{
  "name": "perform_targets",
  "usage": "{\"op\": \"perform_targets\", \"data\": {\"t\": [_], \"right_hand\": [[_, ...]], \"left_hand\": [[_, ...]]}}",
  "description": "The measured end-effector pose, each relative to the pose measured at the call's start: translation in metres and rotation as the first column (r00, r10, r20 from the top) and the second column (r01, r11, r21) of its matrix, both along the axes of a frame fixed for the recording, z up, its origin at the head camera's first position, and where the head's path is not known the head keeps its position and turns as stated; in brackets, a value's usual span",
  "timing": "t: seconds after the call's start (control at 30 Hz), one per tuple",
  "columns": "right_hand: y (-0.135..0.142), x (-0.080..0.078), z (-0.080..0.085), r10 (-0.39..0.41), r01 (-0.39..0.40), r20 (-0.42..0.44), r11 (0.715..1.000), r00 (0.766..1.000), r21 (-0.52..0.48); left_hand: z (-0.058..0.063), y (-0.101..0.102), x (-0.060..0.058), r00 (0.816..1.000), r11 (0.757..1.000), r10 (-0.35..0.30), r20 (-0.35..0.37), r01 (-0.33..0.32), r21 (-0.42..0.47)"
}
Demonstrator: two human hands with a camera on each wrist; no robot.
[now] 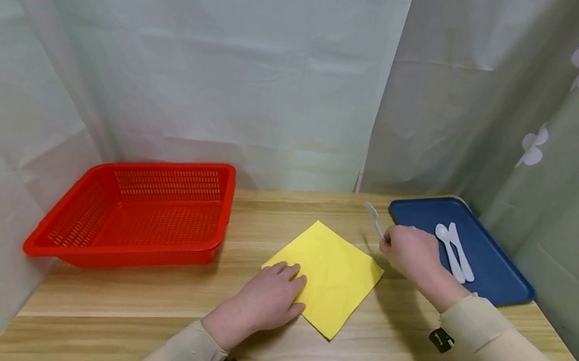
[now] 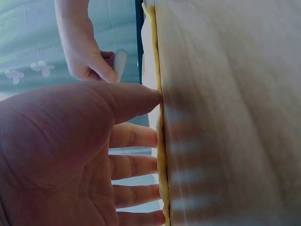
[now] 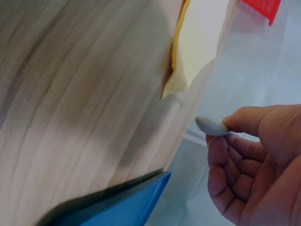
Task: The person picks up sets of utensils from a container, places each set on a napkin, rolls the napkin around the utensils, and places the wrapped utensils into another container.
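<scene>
Right hand (image 1: 413,254), right of centre: grip pinches the white plastic fork (image 1: 372,211), tines aimed upper left | yellow napkin (image 1: 337,276), mid-frame, lies just lower left of that grip | left hand (image 1: 265,296) looks nearer, fingers relaxed, touching the napkin's lower-left edge

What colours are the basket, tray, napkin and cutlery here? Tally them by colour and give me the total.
Red: 1 (slotted basket)
Blue: 1 (tray)
Yellow: 1 (napkin)
White: 3 (fork in the right hand; spoon and knife on the tray)
Total: 6
</scene>
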State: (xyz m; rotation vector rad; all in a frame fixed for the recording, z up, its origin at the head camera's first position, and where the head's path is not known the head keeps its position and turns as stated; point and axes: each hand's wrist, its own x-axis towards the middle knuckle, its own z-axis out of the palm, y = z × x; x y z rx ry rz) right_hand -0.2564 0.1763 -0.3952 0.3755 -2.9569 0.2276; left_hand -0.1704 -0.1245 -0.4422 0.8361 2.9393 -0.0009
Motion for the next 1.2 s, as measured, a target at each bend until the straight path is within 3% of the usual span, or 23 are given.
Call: {"op": "perform_targets", "data": {"t": [0.7, 1.2], "right_hand": [[-0.02, -0.002, 0.0, 0.046, -0.011, 0.194, 0.983, 0.98, -0.181], [-0.041, 0.0, -0.001, 0.09, 0.003, 0.328, 0.962, 0.94, -0.273]], "left_hand": [[-0.001, 0.002, 0.001, 0.999, 1.0, -0.023, -0.027, 0.023, -0.007], [0.004, 0.0, 0.004, 1.0, 1.0, -0.013, -0.025, 0.013, -0.009]]}}
